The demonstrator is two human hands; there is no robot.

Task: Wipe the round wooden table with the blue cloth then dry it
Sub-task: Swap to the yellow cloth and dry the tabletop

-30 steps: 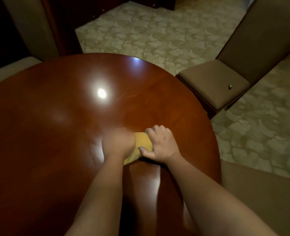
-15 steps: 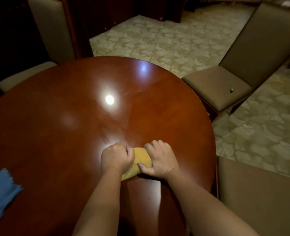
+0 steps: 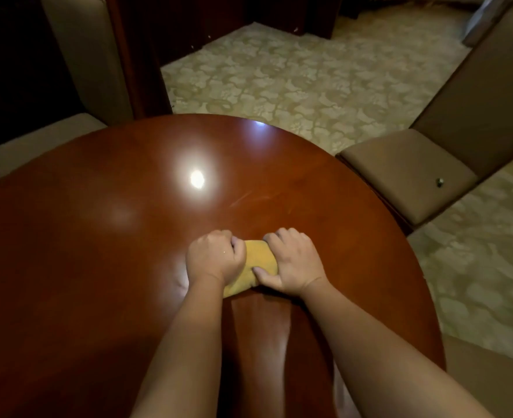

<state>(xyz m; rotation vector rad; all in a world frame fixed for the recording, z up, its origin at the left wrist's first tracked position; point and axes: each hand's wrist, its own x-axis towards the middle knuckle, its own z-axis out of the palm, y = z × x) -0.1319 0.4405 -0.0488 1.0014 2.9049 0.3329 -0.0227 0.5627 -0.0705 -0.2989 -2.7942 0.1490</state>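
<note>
Both hands work a yellow cloth [image 3: 259, 260] on the table [image 3: 83, 267], right of centre and nearer you than the lamp glare [image 3: 197, 178]. Your left hand [image 3: 216, 256] bunches one end in a curled fist; your right hand [image 3: 294, 263] clamps the other end, thumb pressed along the near edge. The blue cloth is out of view, so this reads as the drying step, not the wet wipe. A dull smear shows just left of your left wrist. For the next move, keep both hands pressing down and slide the cloth across that smear, then cover the far half towards the glare. Keep the strokes overlapping. Two chairs, the left chair [image 3: 47, 140] and the right chair [image 3: 406, 173], stand clear of the table rim.
</note>
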